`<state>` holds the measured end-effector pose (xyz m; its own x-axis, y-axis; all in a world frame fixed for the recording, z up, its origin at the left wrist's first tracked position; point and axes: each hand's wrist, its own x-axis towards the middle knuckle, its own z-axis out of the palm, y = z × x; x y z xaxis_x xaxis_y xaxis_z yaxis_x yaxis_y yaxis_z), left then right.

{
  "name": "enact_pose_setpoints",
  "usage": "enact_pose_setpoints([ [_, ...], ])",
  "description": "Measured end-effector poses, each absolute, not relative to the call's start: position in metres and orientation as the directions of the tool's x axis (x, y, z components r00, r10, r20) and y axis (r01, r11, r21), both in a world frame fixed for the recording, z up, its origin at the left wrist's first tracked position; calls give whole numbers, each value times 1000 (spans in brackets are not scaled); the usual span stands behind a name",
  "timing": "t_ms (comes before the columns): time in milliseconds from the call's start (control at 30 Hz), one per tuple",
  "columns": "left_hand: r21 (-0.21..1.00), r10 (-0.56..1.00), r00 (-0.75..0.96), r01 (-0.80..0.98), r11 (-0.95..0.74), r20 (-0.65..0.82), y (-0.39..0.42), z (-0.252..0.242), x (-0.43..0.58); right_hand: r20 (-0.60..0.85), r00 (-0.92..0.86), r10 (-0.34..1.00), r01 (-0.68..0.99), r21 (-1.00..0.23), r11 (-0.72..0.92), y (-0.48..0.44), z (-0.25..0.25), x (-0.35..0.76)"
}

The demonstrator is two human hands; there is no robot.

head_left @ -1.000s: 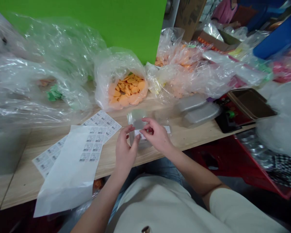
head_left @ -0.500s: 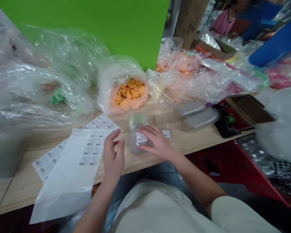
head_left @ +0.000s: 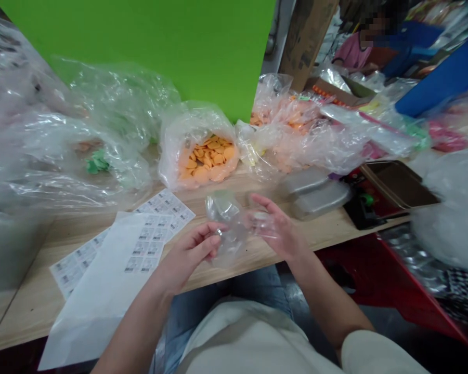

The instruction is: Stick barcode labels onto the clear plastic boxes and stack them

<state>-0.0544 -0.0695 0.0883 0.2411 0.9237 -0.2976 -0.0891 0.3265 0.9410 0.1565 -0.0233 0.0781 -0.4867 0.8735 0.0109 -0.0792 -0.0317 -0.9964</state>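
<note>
Half a second on, the left hand [head_left: 197,249] has come across to the clear container [head_left: 232,239], and the right hand [head_left: 281,231] has lifted off its top and shifted to the right. Both hands are now at the plastic: the left is narrowed, thumb and fingers pinching the container's near left edge; the right is fairly wide, with clear plastic [head_left: 264,223] lying across its fingers, though I cannot tell whether it grips it. The container sits between the two hands, above the front part of the counter [head_left: 27,304], which has a pale wood grain.

Left of the hands, two label sheets show, overlapping: the front sheet [head_left: 101,296] carries eight printed labels in two columns of four, and the rear sheet [head_left: 171,205] slants out from beneath it. Beyond the container stands one open bag [head_left: 175,150] of orange discs [head_left: 208,156], too many to count. Right of the right hand, two clear trays [head_left: 322,197] lie close together, and past them one brown tray [head_left: 400,187].

Farther left, loose clear plastic surrounds a small cluster of green pieces [head_left: 97,162]. One bright green panel [head_left: 159,47] rises behind the counter. More filled bags crowd the right rear, beside one blue bin [head_left: 444,78]; beyond, one person in a pink top [head_left: 353,52] is partly visible.
</note>
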Motion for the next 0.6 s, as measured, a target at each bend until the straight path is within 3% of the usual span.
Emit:
enact_pose_setpoints([
  [100, 948, 916, 266, -28, 318, -300, -68, 95, -67, -46, -415, 909, -80, -993, -86, -12, 87, 185],
  [167, 937, 928, 195, -83, 338, -317, -65, 98, -78, 62, -221, 973, -83, -996, 44, -4, 94, 207],
  [233, 922, 943, 59, -198, 332, -327, -61, 97, -85, 196, -64, 979, 29, -980, 198, 3, 93, 226],
  [300, 906, 941, -69, -302, 298, -333, -56, 91, -83, 263, -134, 955, 265, -920, 290, 8, 82, 235],
  [367, 901, 923, -138, -310, 305, -360, -51, 82, -73, 228, -327, 917, 491, -788, 371, 9, 62, 236],
  [433, 932, 915, -204, -179, 315, -349, -47, 71, -60, 146, -480, 865, 620, -642, 452, 8, 39, 235],
  [500, 953, 932, -262, 103, 287, -252, -44, 60, -50, 83, -560, 824, 676, -530, 513, 6, 23, 234],
  [600, 864, 953, -288, 452, 221, -93, -44, 47, -42, 119, -558, 821, 723, -416, 552, -3, 23, 226],
])
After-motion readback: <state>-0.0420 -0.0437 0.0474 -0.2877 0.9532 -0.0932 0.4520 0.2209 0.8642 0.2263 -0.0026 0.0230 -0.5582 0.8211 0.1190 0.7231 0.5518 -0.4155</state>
